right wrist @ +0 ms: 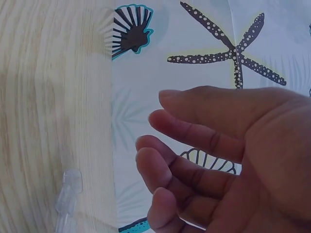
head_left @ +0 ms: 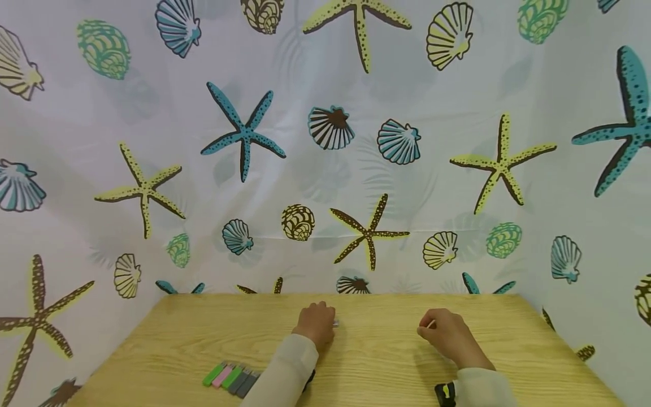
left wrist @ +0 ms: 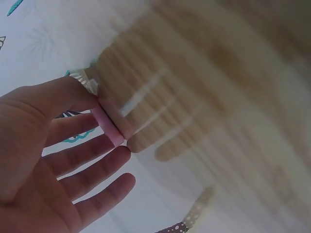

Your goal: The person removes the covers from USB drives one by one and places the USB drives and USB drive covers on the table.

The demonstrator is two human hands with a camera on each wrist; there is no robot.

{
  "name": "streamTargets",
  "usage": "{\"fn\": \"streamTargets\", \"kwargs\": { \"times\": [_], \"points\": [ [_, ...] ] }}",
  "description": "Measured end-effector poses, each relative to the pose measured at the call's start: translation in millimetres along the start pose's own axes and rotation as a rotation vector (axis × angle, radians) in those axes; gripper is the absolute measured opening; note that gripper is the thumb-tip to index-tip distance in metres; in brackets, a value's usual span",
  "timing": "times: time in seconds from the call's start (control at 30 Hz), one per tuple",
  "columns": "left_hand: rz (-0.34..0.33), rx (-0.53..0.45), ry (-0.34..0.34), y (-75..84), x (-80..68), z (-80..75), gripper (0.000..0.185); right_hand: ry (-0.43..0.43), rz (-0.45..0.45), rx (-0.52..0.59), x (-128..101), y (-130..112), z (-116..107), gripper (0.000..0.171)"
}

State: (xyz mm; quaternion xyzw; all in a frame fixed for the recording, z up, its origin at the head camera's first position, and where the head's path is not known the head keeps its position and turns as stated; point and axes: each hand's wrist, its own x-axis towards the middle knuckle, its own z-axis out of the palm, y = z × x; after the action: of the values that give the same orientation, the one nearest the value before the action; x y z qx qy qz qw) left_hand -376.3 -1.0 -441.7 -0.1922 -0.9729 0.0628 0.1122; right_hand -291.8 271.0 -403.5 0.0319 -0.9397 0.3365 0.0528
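Observation:
My left hand (head_left: 316, 323) pinches a small pink stick (left wrist: 108, 125) between thumb and index finger, low over the table's far part. Its other fingers are spread. One end of the stick looks pale or clear, but blur hides the detail. My right hand (head_left: 447, 333) hovers above the table on the right, fingers loosely curled and nothing between them. In the right wrist view its thumb and index finger (right wrist: 182, 127) stand slightly apart. Several small clear plastic pieces (right wrist: 69, 201) lie in a line on the table.
Several small green, pink and grey sticks (head_left: 231, 377) lie side by side at the table's near left, partly covered by my left sleeve (head_left: 285, 367). A curtain (head_left: 325, 169) printed with starfish and shells surrounds the wooden table (head_left: 376, 362) at the back and sides.

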Motion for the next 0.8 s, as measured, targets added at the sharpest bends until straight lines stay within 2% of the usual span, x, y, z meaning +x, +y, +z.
{"fn": "streamTargets", "kwargs": {
  "times": [0.17,0.27,0.47,0.67,0.8],
  "points": [
    [0.018,0.036,0.065,2.2,1.2,2.8,0.010,0.000,-0.007,-0.014,-1,-3,1,0.006],
    [0.024,0.075,0.115,5.0,2.0,4.7,0.010,-0.002,-0.009,-0.016,-2,-5,0,0.006],
    [0.037,0.136,0.142,5.5,-0.6,6.9,0.012,-0.013,-0.011,-0.004,-2,-9,4,0.005],
    [0.061,0.084,0.142,-2.6,-7.7,4.0,0.019,-0.060,-0.041,0.013,-3,-17,7,0.006],
    [0.095,0.006,0.180,-6.9,-17.8,-10.1,0.017,-0.151,-0.147,0.039,-4,-26,3,0.008]
  ]
}}
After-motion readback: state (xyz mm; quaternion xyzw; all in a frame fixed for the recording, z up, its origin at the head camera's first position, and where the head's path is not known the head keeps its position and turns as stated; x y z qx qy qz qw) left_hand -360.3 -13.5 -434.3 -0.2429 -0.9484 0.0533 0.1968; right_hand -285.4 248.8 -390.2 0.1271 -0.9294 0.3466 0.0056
